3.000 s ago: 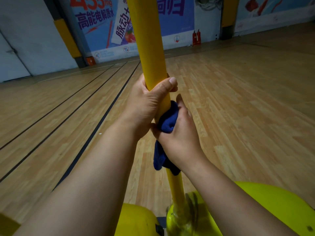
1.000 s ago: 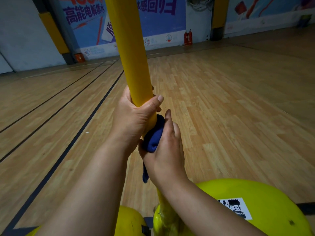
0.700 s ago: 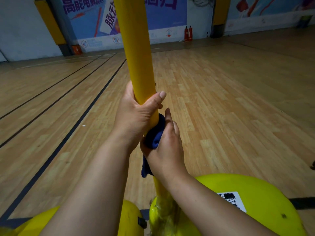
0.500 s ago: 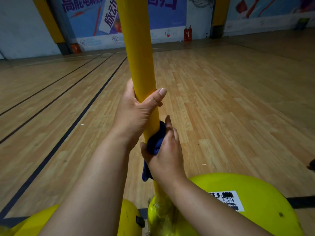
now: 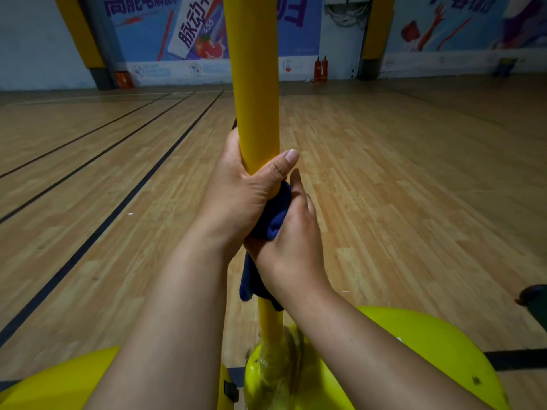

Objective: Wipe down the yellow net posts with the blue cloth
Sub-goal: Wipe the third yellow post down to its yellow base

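Change: against the frame from half a second ago, the right hand (image 5: 291, 244) and the blue cloth (image 5: 273, 224) sit higher on the yellow post (image 5: 256, 84), so the hand's thumb side now presses up under the left hand (image 5: 239, 193); the left hand has hardly shifted.
Left grip: fingers and thumb curled round the post above the cloth, thumb lying across the near face with its nail showing; it steadies the post and holds no cloth.
Right grip: closed round the cloth, bunching it against the post; a tail of cloth hangs below the wrist on the left side.
Cloth position: on the lower stretch of the post, directly under the left hand and well above the yellow base (image 5: 399, 362) that stands on the wooden floor (image 5: 414, 187).
Progress: mid-wipe on this post, in my judgement; the cloth is working the lower section only.
Left to do: likely the post above the left hand, the short bare part just over the base, and any other post, none of which is in view.
Hidden: the post's top runs off the upper edge; its far side is out of sight; the right fingers lie behind the cloth and post.
Hard to tell: no dirt or wiped band shows on the yellow surface in this dim light, so the cleaned area cannot be read.
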